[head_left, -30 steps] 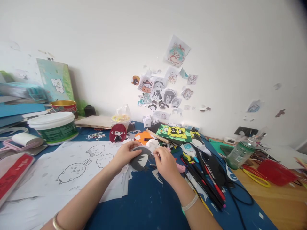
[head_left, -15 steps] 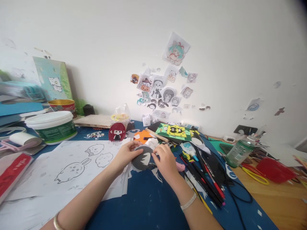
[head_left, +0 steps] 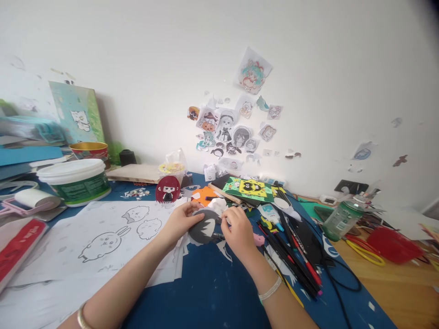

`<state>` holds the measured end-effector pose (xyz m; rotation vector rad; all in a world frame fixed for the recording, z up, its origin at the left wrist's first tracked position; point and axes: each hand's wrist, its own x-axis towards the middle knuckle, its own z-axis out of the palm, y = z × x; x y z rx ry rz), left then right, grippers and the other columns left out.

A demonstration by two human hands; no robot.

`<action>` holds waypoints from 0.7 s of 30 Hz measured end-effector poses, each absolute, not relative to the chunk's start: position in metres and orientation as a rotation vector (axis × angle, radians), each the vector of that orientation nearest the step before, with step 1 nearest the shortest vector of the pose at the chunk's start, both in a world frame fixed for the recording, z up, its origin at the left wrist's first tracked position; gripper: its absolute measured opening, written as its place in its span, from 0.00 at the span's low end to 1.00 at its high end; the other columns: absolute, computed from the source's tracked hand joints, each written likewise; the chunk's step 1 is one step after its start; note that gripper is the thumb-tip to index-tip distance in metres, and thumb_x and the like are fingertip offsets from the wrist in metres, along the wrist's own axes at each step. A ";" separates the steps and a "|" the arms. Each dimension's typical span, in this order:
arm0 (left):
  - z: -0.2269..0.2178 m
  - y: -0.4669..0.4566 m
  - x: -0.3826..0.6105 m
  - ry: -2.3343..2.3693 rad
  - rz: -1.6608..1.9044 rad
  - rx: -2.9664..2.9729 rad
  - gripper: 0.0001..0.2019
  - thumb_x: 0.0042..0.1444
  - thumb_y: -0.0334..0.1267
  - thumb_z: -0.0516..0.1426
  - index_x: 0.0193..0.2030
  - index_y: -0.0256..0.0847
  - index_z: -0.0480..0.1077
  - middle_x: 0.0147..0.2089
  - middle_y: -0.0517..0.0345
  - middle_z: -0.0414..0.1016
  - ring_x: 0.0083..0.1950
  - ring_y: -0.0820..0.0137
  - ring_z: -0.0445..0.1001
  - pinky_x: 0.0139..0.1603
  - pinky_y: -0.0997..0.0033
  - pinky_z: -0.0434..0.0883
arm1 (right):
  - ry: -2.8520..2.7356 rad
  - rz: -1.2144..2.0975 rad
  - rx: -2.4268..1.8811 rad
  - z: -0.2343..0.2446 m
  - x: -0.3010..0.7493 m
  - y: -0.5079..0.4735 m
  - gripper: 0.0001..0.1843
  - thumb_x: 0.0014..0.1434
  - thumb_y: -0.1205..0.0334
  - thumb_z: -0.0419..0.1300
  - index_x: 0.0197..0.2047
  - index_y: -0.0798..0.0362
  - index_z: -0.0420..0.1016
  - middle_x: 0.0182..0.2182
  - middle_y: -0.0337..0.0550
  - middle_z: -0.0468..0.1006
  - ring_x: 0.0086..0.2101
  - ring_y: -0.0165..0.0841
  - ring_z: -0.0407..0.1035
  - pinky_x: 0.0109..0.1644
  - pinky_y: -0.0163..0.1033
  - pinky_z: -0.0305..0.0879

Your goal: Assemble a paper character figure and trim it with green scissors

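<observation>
My left hand (head_left: 180,220) pinches the upper left edge of a dark grey hair-shaped cutout (head_left: 203,228) that rests on the blue mat (head_left: 206,292). My right hand (head_left: 238,230) is closed at the cutout's right edge, fingertips pressed on it and on a small white piece beside it. A thin dark pen or tool (head_left: 216,236) lies under the right hand's fingers. White sheets with outlined animal drawings (head_left: 113,235) lie just left of my left hand.
A white tub with a green label (head_left: 73,180) and a gold tin (head_left: 89,150) stand at back left. A red round character cutout (head_left: 168,188) stands behind my hands. Pens and markers (head_left: 291,256), a green bottle (head_left: 341,220), yellow scissors (head_left: 365,251) lie right.
Both hands stay on the grey cutout; the right hand's fingers have shifted slightly along its right edge. The view has drifted a little.
</observation>
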<state>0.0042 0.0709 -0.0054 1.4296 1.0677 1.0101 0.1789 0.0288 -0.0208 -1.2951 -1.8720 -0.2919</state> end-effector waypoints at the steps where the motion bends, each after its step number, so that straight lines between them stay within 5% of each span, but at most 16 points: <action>1: -0.005 0.071 0.004 1.074 1.015 1.426 0.19 0.39 0.47 0.63 0.36 0.40 0.68 0.38 0.53 0.77 0.41 0.62 0.74 0.37 0.67 0.71 | -1.867 -0.292 -1.300 -0.020 0.179 0.028 0.12 0.57 0.70 0.45 0.28 0.53 0.66 0.27 0.44 0.69 0.32 0.35 0.61 0.35 0.38 0.58; 6: -0.004 0.070 0.004 1.068 1.020 1.411 0.18 0.38 0.47 0.63 0.35 0.40 0.69 0.37 0.55 0.77 0.39 0.63 0.75 0.36 0.67 0.71 | -1.931 -0.325 -1.270 -0.019 0.180 0.029 0.08 0.59 0.63 0.51 0.32 0.53 0.68 0.30 0.45 0.71 0.35 0.37 0.62 0.36 0.39 0.60; 21: -0.009 0.073 0.004 1.106 1.008 1.442 0.18 0.38 0.47 0.63 0.35 0.40 0.71 0.36 0.55 0.77 0.39 0.62 0.75 0.36 0.67 0.71 | -1.875 -0.236 -1.223 -0.021 0.178 0.029 0.10 0.57 0.69 0.51 0.27 0.52 0.70 0.29 0.44 0.73 0.34 0.36 0.63 0.37 0.40 0.62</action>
